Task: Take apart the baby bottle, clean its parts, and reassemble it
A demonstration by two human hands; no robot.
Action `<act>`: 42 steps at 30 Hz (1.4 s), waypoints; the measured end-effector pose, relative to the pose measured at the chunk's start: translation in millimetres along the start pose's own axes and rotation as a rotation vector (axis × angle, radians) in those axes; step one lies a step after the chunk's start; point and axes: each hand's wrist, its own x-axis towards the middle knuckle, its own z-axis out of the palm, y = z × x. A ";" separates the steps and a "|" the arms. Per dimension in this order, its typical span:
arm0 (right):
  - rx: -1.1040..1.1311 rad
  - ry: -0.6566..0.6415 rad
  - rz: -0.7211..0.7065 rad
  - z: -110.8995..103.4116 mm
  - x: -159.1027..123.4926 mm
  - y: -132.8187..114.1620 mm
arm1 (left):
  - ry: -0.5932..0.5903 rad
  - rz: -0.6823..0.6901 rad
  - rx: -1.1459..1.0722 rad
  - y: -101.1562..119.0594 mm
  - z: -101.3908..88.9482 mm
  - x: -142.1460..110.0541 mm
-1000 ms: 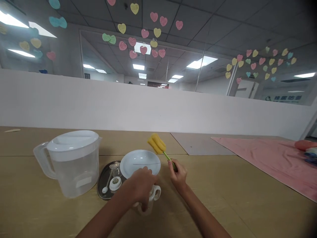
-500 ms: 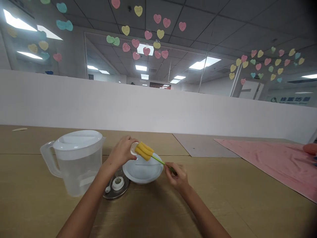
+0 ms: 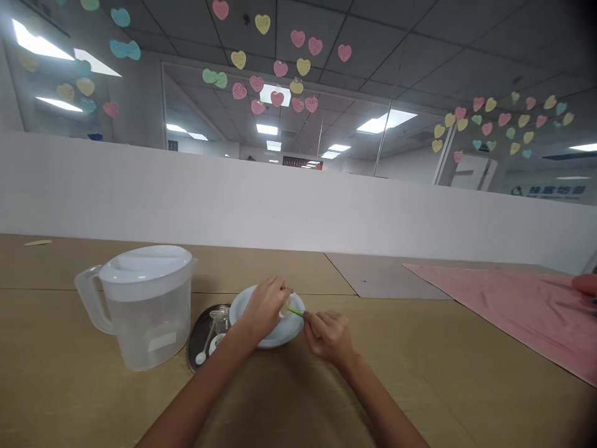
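Over the white bowl (image 3: pixel 282 336), my left hand (image 3: pixel 265 308) is closed around a small clear glass (image 3: pixel 284 307) whose open end faces right. My right hand (image 3: pixel 330 335) grips a sponge brush by its thin green handle (image 3: pixel 295 311). The handle runs into the mouth of the glass, and the yellow sponge head is hidden by the glass and my left fingers. Left of the bowl lies a round metal tray (image 3: pixel 198 333). On it are a small white spoon (image 3: pixel 202 356), a clear glass piece (image 3: pixel 221 322) and a white round item partly covered by my left forearm.
A clear plastic pitcher (image 3: pixel 144 305) with a white lid stands left of the tray. A pink cloth (image 3: pixel 508 305) spreads over the table's right side, with a reddish object (image 3: pixel 584 284) at its far edge. Behind the table runs a low white wall (image 3: pixel 298 211).
The yellow sponge head, visible before at the mouth of the glass, is now out of sight. My left hand has moved right and down with the glass, uncovering more of the tray.
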 end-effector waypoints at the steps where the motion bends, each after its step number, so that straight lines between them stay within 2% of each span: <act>1: -0.004 -0.009 0.010 1.6 -1.6 -0.1 | 0.024 0.009 -0.002 -0.7 2.1 0.6; 3: 0.004 -0.008 0.055 2.3 -5.4 4.3 | 0.091 -0.009 0.032 -7.1 2.7 1.4; 7: -0.029 -0.010 0.156 -2.8 -15.0 27.6 | 0.191 -0.157 0.203 -30.6 -5.8 -0.7; 8: -0.077 -0.016 0.235 -3.7 -17.1 34.2 | 0.191 -0.186 0.234 -36.7 -7.8 -2.1; 10: -0.212 -0.075 0.515 -3.1 -19.9 44.8 | 0.181 -0.223 0.242 -47.2 -10.5 -4.8; 12: -0.324 -0.284 0.828 1.2 -21.3 49.7 | 0.183 -0.261 0.146 -53.3 -12.2 -6.5; 14: -0.322 -0.599 0.979 8.6 -22.8 48.2 | 0.190 -0.299 -0.065 -53.3 -16.0 -6.9; 16: -0.242 -0.826 0.970 17.3 -25.4 41.5 | 0.162 -0.300 -0.316 -46.7 -24.8 -7.5; 17: -0.200 -0.885 0.942 21.2 -26.9 37.1 | 0.128 -0.283 -0.419 -41.2 -31.1 -8.3; 20: -0.121 -0.955 0.864 28.3 -30.0 25.4 | -0.027 -0.193 -0.564 -19.6 -53.4 -13.0; 23: -0.081 -1.013 0.818 27.7 -28.7 20.9 | -0.276 -0.076 -0.579 2.9 -65.6 -18.1; 26: -0.056 -1.079 0.797 24.2 -25.6 21.7 | -0.485 -0.025 -0.510 19.4 -58.5 -19.1; 31: -0.015 -1.151 0.780 17.5 -21.0 21.9 | -0.606 0.002 -0.323 30.1 -33.3 -15.2; 35: 0.080 -1.240 0.765 5.6 -13.2 22.4 | -0.702 -0.002 -0.333 26.2 -31.7 -15.1; 38: 0.099 -1.262 0.788 -3.4 -6.4 27.5 | -0.678 0.030 -0.464 8.0 -42.2 -15.6; 40: -0.009 -1.153 0.820 -5.9 -3.0 31.8 | -0.634 -0.017 -0.556 -14.7 -48.2 -16.2; 42: -0.131 -0.985 0.874 -4.4 -0.5 34.1 | -0.530 -0.200 -0.517 -42.2 -47.6 -18.5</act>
